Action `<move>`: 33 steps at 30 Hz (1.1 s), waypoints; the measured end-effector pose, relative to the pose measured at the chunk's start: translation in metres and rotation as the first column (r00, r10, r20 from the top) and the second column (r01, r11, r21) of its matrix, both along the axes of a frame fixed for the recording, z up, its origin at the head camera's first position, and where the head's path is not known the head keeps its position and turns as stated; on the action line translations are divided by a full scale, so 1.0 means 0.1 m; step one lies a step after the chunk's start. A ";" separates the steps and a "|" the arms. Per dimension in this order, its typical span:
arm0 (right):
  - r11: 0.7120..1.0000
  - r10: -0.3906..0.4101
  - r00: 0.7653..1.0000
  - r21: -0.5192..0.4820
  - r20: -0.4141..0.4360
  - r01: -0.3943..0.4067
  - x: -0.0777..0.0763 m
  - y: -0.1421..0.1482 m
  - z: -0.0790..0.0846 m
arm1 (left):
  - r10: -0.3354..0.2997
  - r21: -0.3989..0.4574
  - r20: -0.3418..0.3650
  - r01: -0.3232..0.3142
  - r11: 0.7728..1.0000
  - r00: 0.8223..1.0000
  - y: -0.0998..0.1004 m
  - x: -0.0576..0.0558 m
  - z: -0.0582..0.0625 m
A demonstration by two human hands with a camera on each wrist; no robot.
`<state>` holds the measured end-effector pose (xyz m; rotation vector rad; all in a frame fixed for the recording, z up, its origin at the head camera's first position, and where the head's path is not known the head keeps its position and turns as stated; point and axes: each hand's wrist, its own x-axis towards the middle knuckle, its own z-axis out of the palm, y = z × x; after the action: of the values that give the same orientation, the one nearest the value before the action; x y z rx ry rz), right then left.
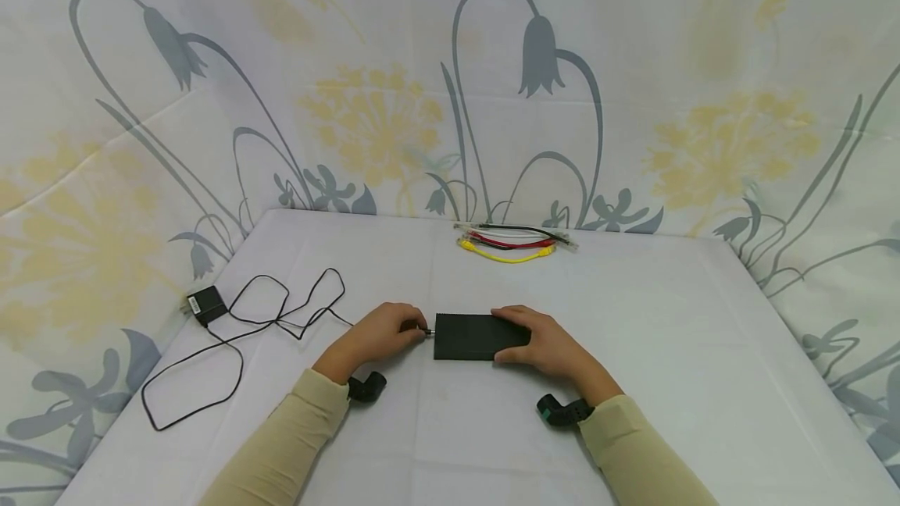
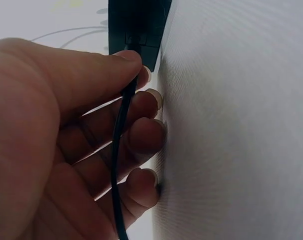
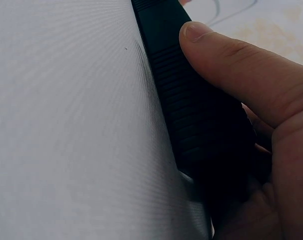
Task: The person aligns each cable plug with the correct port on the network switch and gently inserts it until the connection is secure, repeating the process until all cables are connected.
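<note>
A flat black box [image 1: 467,336] with ribbed sides lies on the white cloth. My right hand [image 1: 544,342] grips its right end, thumb along the near side and fingers over the far side; the thumb rests on the ribbed edge [image 3: 179,95] in the right wrist view. At the box's left end, my left hand [image 1: 383,333] pinches a thin black power cord's plug [image 1: 428,332] between thumb and forefinger. The plug's tip is right at the socket [image 2: 136,38] in the left wrist view. From there the cord [image 2: 116,165] hangs down across the curled fingers.
On the left lies a black power adapter [image 1: 207,304] with its cord [image 1: 242,365] spread in loose loops. Several short cables lie near the back edge, among them a yellow one [image 1: 506,258] and a red one [image 1: 513,244]. Flower-patterned cloth [image 1: 394,37] hangs behind the table.
</note>
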<state>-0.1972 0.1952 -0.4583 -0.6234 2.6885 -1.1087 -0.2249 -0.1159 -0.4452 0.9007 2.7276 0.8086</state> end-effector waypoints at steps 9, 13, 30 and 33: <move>1.000 0.013 1.000 0.007 -0.013 -0.013 -0.01 0.00 0.02 | 0.004 0.001 -0.018 -0.004 1.000 1.000 0.03 0.01 -0.01; 1.000 0.012 1.000 0.009 -0.014 -0.012 -0.01 0.00 0.02 | 0.001 0.009 -0.051 -0.001 1.000 0.999 0.04 0.01 -0.02; 1.000 0.001 1.000 0.009 -0.018 0.000 -0.03 0.00 -0.02 | -0.026 -0.010 -0.063 0.025 1.000 0.998 0.05 0.04 0.02; 1.000 -0.004 1.000 0.012 -0.013 0.004 -0.03 0.01 -0.03 | -0.031 -0.010 -0.066 0.031 0.999 0.997 0.05 0.04 0.01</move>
<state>-0.1999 0.1957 -0.4612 -0.6256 2.7064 -1.0927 -0.2213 -0.1108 -0.4443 0.9828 2.7638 0.7736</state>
